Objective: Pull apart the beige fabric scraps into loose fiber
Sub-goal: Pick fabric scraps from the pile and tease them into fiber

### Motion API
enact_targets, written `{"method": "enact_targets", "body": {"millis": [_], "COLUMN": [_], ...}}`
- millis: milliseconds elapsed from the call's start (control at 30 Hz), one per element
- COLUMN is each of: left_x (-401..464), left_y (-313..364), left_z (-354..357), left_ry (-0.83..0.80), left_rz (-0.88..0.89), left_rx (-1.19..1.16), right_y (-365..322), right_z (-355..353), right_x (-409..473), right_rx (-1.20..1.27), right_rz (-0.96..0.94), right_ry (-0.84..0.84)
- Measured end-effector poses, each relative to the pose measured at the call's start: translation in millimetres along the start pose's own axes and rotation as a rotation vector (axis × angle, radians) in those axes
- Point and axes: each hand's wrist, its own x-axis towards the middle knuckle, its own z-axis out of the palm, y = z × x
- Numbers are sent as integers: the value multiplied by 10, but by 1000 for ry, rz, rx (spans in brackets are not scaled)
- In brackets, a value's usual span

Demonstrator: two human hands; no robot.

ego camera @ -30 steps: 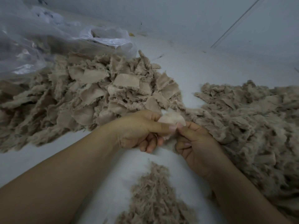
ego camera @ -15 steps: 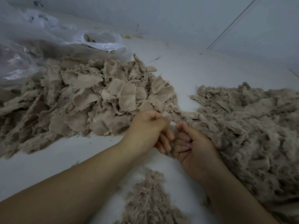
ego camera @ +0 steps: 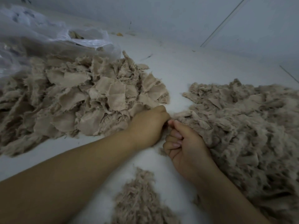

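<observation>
Pale scrap seen between the fingertips a second ago is gone from view — left hand [ego camera: 149,125] and right hand [ego camera: 184,145] both curled tight, contents hidden, beside the scrap pile [ego camera: 77,101] — likely shredded; fiber pile [ego camera: 142,198] nearer.

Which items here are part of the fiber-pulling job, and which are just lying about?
Part of the job: scrap pile; fiber heap; small fiber pile; left hand; right hand.

Lying about: plastic bag; small orange bit.
</observation>
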Motion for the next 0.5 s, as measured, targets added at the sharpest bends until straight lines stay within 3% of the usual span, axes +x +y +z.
{"method": "enact_targets", "body": {"millis": [133, 333, 500], "left_x": [-307, -498, -350], "left_y": [-142, -325, -113], "left_z": [-130, -317, -252], "left_ry": [39, 36, 20], "left_rz": [130, 61, -86], "left_rx": [-140, -117, 75], "right_y": [-3, 4, 11], "right_z": [5, -5, 9], "right_x": [-10, -11, -13], "right_rx": [3, 40, 21], "right_rz": [-26, -30, -32], "right_ry": [25, 32, 34]}}
